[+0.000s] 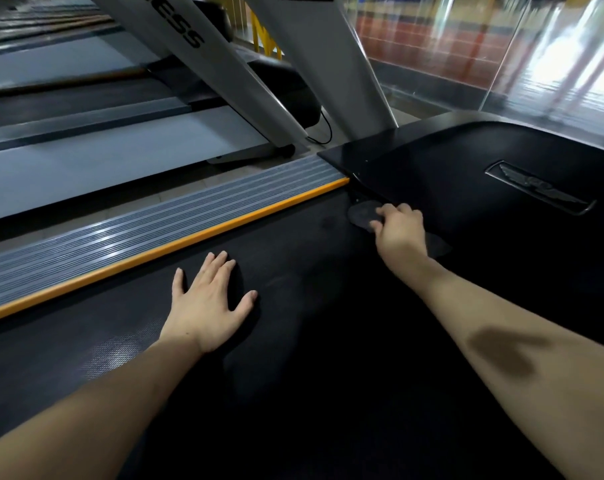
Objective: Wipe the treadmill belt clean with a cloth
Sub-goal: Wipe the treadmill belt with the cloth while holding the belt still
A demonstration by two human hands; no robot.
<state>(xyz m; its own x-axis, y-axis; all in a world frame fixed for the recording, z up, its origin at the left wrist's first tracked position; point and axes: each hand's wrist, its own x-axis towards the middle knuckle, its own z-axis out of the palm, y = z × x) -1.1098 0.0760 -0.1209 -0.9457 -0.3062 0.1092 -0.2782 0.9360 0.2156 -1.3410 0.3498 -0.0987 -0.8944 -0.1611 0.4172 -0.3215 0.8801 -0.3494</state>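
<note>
The black treadmill belt (293, 341) fills the lower middle of the head view. My left hand (210, 299) lies flat on the belt with its fingers spread, near the yellow strip. My right hand (399, 230) reaches farther ahead and grips a dark grey cloth (362, 214) against the front end of the belt, just below the black motor cover (466, 174). Part of the cloth shows past my right wrist; the rest is hidden under the hand.
A grey ribbed side rail (148, 233) with a yellow strip (176, 249) borders the belt on the left. White uprights (335, 64) rise ahead. Another treadmill (103, 161) stands to the left. A glass wall (535, 46) is at the right.
</note>
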